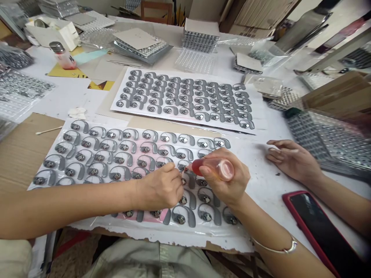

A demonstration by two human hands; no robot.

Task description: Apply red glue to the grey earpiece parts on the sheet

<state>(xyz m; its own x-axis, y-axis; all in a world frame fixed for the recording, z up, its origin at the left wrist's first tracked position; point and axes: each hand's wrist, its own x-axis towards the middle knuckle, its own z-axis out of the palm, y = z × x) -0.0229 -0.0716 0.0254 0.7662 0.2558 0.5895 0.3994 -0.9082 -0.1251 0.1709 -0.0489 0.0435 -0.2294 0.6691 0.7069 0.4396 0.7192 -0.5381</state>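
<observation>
My right hand (228,185), a bangle on its wrist, is wrapped round a small squeeze bottle (216,168) of red liquid. The bottle lies tilted on its side, its tip pointing left over a grey ear-hook earphone piece. Close to that tip, my left hand (165,187) is closed in a pinch; what its fingers hold, if anything, is too small to make out. Under both hands lies a white sheet (162,231) bearing rows of grey hook-shaped pieces (181,216) with shiny metallic round parts. My left forearm hides some of the rows.
Behind is a second sheet (185,114) of similar pieces. A co-worker's hand (292,158) rests at the right, near a red-cased phone (315,227). A cotton swab (49,130) lies left, and a capped bottle (62,58) stands farther back. Stacked trays (200,36) line the far side.
</observation>
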